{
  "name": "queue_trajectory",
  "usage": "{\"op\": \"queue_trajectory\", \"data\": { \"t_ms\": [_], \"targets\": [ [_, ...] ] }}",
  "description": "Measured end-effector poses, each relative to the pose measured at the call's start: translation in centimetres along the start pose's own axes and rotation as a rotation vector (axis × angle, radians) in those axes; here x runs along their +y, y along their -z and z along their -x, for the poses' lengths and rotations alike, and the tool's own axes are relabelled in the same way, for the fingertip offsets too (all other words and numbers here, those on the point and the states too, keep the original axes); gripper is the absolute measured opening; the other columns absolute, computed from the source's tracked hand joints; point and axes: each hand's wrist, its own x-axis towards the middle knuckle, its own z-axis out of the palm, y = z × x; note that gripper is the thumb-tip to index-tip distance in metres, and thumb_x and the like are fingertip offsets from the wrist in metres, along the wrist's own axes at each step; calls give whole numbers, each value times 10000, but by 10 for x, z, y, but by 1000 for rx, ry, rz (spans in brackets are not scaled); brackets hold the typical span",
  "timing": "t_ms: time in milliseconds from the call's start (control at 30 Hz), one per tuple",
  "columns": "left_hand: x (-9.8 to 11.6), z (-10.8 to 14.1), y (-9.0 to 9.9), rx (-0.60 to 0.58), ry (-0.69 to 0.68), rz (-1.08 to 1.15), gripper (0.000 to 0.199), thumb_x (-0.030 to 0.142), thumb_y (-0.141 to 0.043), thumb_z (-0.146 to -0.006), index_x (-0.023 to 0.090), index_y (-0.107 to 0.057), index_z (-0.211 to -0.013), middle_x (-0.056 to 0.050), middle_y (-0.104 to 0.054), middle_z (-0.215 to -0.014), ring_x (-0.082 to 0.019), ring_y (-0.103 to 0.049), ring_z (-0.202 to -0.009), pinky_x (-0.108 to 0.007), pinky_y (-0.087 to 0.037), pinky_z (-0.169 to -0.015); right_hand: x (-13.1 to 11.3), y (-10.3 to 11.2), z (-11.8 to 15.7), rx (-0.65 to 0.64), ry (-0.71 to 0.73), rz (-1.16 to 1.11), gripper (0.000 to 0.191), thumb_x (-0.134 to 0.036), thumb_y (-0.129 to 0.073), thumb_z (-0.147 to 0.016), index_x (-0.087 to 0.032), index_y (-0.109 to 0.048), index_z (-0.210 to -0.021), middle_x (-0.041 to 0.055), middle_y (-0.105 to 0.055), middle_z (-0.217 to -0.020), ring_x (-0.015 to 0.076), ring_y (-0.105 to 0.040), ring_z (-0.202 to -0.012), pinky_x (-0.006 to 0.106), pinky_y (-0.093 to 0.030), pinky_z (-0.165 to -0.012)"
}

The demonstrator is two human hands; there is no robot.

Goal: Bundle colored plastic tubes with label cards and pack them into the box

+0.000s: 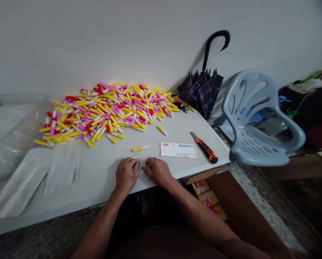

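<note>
My left hand (127, 174) and my right hand (159, 170) are close together at the table's front edge. The fingers of both are pinched on a thin clear plastic bag (141, 167), most of it hidden by the hands. Just beyond them lies a single small tube (139, 148) with a yellow end and a whitish end. Another yellow and white tube (162, 130) rests farther back. Against the wall spreads a large pile of similar tubes (109, 111) in yellow, red, pink and white. Right of my hands is a white printed card (178, 150).
An orange and black utility knife (205, 149), blade out, lies near the table's right edge. Flat clear plastic bags (23, 176) cover the left side. A plaid umbrella (201, 90) leans on the wall beside a blue chair (258, 118). Below, a cardboard box (247, 212) holds bundled tubes.
</note>
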Motion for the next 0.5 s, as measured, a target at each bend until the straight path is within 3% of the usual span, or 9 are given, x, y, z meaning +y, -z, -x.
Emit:
{"op": "queue_trajectory", "data": {
  "t_ms": [167, 333, 433, 500],
  "targets": [
    [0, 12, -6, 164, 72, 242, 161, 294, -589, -959, 228, -726, -907, -51, -746, -943, -243, -648, -963, -389, -509, -916, 0, -3, -1, 18, 2, -1, 197, -383, -705, -952, -234, -739, -1077, 54, -783, -1050, 202, -701, -900, 282, -422, -752],
    [4, 14, -7, 130, 73, 168, 172, 278, -568, -971, 222, -715, -901, -54, -734, -919, -250, -630, -938, -409, -493, -915, 2, -5, -1, -3, 29, -81, 206, -350, -727, -927, -219, -743, -1084, 51, -783, -978, 201, -704, -869, 283, -454, -760],
    [7, 14, -6, 124, 68, 142, 168, 256, -553, -973, 219, -703, -907, -53, -725, -913, -248, -622, -921, -416, -486, -914, 25, 19, 4, 34, 24, -214, 321, -361, -718, -930, -208, -707, -1212, 52, -770, -959, 180, -691, -795, 281, -500, -756],
    [8, 15, -5, 151, 66, 170, 171, 259, -547, -975, 222, -694, -894, -53, -720, -904, -247, -621, -921, -407, -494, -900, 55, 50, 6, 202, -44, -172, 407, -394, -693, -946, -189, -666, -1296, 100, -751, -1093, 194, -694, -829, 311, -531, -788]
  ]
}}
